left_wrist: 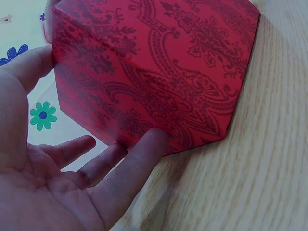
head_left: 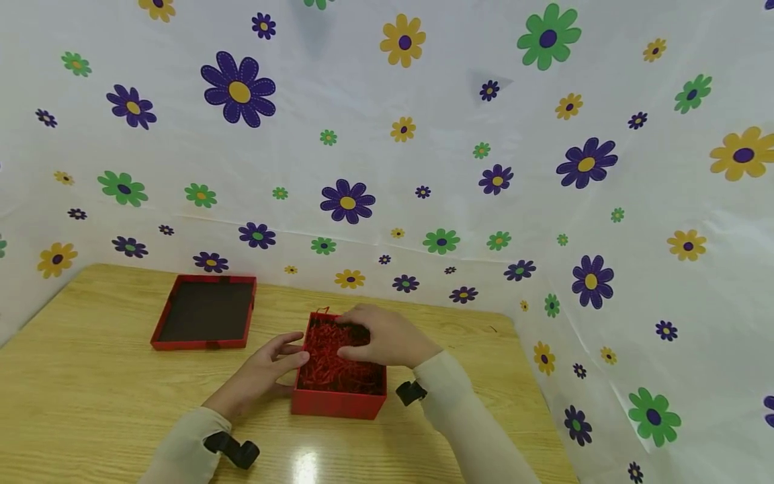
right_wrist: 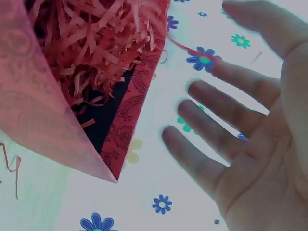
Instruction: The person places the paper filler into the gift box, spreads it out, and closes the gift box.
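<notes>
A red box (head_left: 338, 405) without its lid stands on the table, filled with red shredded paper (head_left: 326, 349). Dark paisley patterning covers its outer walls, seen close up on the box (left_wrist: 159, 72) in the left wrist view. My left hand (head_left: 263, 373) rests its fingertips against the box's left side, fingers spread and loosely bent. Over the right part of the box hovers my right hand (head_left: 390, 336), its fingers spread and relaxed. In the right wrist view, a thin paper strand (right_wrist: 183, 46) runs from the rim towards the right hand's (right_wrist: 250, 130) fingers.
A shallow red lid (head_left: 205, 312) with a black inside lies face up at the back left of the wooden table (head_left: 109, 396). Behind and at the right hangs a white flower-printed cloth (head_left: 447, 121). Another loose strand (right_wrist: 10, 166) appears at the left of the right wrist view.
</notes>
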The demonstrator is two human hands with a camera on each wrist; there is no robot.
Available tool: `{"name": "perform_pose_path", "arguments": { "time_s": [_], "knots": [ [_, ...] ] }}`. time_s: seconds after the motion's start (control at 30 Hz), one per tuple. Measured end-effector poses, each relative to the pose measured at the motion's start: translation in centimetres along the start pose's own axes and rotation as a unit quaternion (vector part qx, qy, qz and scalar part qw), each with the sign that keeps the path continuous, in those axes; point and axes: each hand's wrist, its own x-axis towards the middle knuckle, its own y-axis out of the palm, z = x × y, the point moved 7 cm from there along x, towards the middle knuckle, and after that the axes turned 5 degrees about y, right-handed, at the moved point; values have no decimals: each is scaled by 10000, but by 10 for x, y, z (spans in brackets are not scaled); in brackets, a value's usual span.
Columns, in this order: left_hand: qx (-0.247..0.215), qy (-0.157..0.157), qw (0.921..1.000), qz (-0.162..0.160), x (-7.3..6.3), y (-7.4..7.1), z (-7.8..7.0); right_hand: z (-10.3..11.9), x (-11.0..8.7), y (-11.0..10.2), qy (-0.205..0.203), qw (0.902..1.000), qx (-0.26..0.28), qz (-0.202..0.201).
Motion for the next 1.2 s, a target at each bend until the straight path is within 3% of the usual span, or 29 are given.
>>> {"name": "perform_pose_path", "arguments": {
  "time_s": [0.1, 0.27, 0.43, 0.53, 0.8, 0.97, 1.1, 1.2],
  "knots": [
    [-5, -21, 10000, -5, 0, 1, 1, -1, 6, -2, 27, 9999, 151, -77],
    [-18, 12, 10000, 11, 1, 0, 2, 4, 21, 19, -45, 9984, 328, 469],
    [62, 61, 10000, 1, 2, -2, 0, 12, 25, 24, -280, 9979, -170, 560],
    [73, 92, 9999, 62, 2, 0, -1, 16, 25, 30, -322, 9958, -210, 832],
    [18, 22, 10000, 33, 1, 2, 1, 5, 26, 46, 521, 9791, 922, 1737],
    [-18, -1, 10000, -12, 2, 1, 2, -3, 28, 56, 794, 9693, 775, 2195],
    [-70, -19, 10000, -9, 3, 0, 2, -3, 27, 53, 702, 9706, 840, 2145],
    [-80, -30, 10000, 9, 3, 0, 2, -5, 16, 34, 470, 9742, 1207, 1847]
  ]
}}
